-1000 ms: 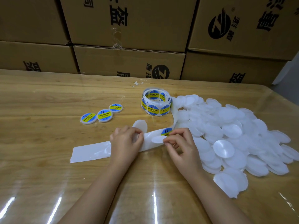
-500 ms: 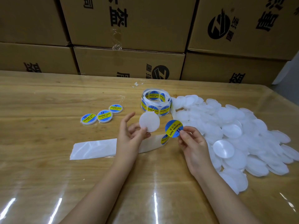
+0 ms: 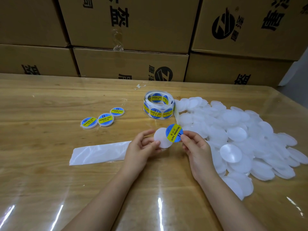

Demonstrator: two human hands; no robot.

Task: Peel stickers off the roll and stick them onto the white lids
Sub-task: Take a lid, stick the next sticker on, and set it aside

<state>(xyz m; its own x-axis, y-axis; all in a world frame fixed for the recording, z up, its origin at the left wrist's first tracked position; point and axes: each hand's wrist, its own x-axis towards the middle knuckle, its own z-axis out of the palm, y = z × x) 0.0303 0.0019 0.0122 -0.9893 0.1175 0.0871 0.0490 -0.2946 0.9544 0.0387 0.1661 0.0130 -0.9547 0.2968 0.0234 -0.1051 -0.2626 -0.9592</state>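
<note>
Since half a second ago the two hands have drawn together, so the blue and yellow sticker that was held apart from the plain white lid now overlaps the lid's upper right edge. Seen from the head camera, the left hand pinches the lid by its lower left rim between thumb and curled fingers, holding it just above the wooden table. The right hand pinches the sticker at its right edge with thumb and forefinger, printed face up, reading "SOLDERING PASTE". Under the hands a strip of empty white backing paper lies flat, stretching left. Farther back sits the sticker roll, with its tail trailing down toward the hands. To the right a large loose pile of white lids spreads over the table. To the left three labelled lids lie in a slanted row, touching one another. Printed cardboard boxes are stacked behind the table
</note>
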